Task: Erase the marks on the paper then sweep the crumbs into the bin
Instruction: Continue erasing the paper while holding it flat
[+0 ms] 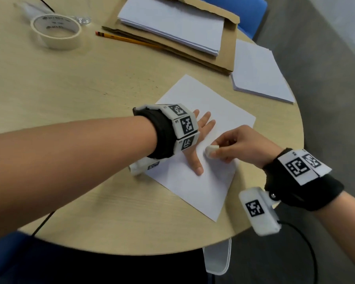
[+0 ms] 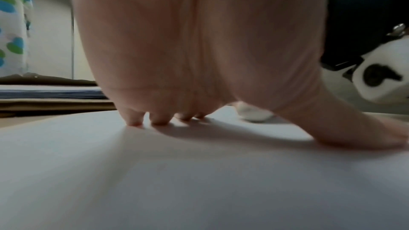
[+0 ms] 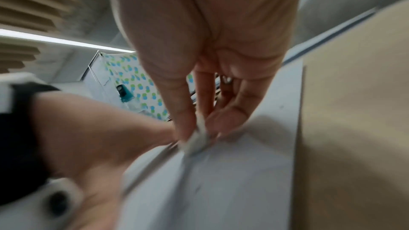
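A white sheet of paper (image 1: 195,187) lies askew near the front right rim of the round wooden table (image 1: 90,89). My left hand (image 1: 199,138) presses flat on the paper (image 2: 199,172) with straight spread fingers (image 2: 135,120), thumb toward me. My right hand (image 1: 234,143) pinches a small white eraser (image 1: 211,151) and holds it against the paper just right of the left thumb. In the right wrist view the eraser (image 3: 196,142) sits between thumb and fingers on the paper (image 3: 232,181); the picture is blurred. Small dark crumbs (image 1: 143,83) speckle the table beyond the sheet. No bin is clearly in view.
A roll of tape (image 1: 56,30) stands at the far left. A pencil (image 1: 129,39) lies beside a brown folder (image 1: 223,56) topped with a paper stack (image 1: 172,23). Another stack of sheets (image 1: 258,72) lies at the right rim. A blue chair (image 1: 246,11) stands behind.
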Demonstrator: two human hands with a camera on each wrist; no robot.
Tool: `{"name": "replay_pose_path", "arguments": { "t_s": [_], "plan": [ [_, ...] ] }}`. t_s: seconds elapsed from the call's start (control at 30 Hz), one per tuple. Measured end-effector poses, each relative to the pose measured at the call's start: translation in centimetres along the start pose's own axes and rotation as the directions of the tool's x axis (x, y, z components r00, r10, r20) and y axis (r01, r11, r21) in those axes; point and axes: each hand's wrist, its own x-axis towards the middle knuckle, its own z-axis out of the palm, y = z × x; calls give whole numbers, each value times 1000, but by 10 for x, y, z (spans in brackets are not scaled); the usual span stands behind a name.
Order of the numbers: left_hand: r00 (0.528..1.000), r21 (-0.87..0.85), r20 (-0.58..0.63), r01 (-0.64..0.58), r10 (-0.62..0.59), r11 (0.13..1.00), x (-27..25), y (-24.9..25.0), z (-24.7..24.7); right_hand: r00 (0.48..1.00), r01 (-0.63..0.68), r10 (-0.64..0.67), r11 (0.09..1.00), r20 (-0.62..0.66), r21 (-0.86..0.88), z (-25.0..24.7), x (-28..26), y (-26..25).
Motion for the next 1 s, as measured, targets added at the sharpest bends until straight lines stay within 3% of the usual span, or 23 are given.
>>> {"name": "replay_pose_path", "arguments": {
  "t_s": [0.1, 0.17, 0.27, 0.33, 0.43, 0.53, 0.6, 0.73, 0.9, 1.0],
  "plan": [
    [1000, 15, -7, -21, 21, 1000, -3, -1, -2, 975, -63, 74, 996, -207, 60, -9, 17, 2],
    [999, 9, -14, -29, 29, 1000, -4, -1, -4, 965, -59, 75, 996, -252, 70, -5, 16, 1],
    [1000, 14, -2, -22, 22, 1000, -2, -3, -2, 1000, 12, -14, 998, -27, -54, 12, -5, -6],
    [1000, 24, 10, -16, 16, 1000, -1, -2, -2, 994, 28, -20, 996, 105, -83, 15, -13, -12],
    [1000, 37, 8, -16, 15, 999, -2, -1, -3, 999, -26, 19, 990, -51, -141, 0, 4, -11],
    [1000, 22, -1, -23, 23, 999, -3, -2, -3, 969, -58, 36, 995, -243, -85, -4, 16, -6],
    [1000, 22, 7, -27, 27, 999, -1, -3, -2, 977, -9, -13, 994, -211, -104, 8, 7, -3],
    [999, 13, 33, -25, 24, 1000, -1, -3, -3, 999, 54, -52, 989, 15, -141, 16, -8, -9],
    [999, 9, 17, -30, 29, 1000, -5, 0, -4, 978, -13, -11, 993, -207, -115, -7, 20, -7],
    [999, 14, 32, -27, 26, 1000, -5, -1, -4, 993, 60, -75, 987, -94, -149, 4, 2, -3]
  ]
}}
